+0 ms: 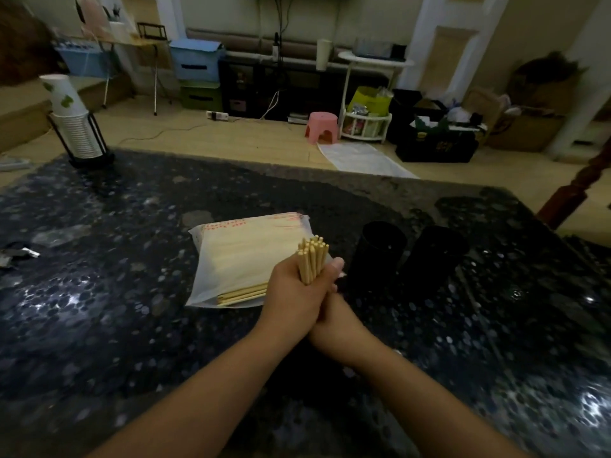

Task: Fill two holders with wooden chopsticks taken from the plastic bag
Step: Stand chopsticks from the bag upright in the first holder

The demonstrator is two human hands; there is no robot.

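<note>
A bundle of wooden chopsticks (312,259) is held upright, gripped tight by the left hand (294,292) and right hand (334,322), between the plastic bag (244,256) and two black holders (380,249) mid-table.

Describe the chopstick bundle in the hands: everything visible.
The chopstick bundle is a tight sheaf of pale, bare wooden sticks, roughly upright and leaning slightly away from the camera. The squared ends fan out a little above the hands; the lower part is hidden inside the grip. The left hand wraps it from the left, and the right hand closes on it from the right, thumb up beside the sticks. It is held above the table, in front of the plastic bag and left of the two black holders.
</note>
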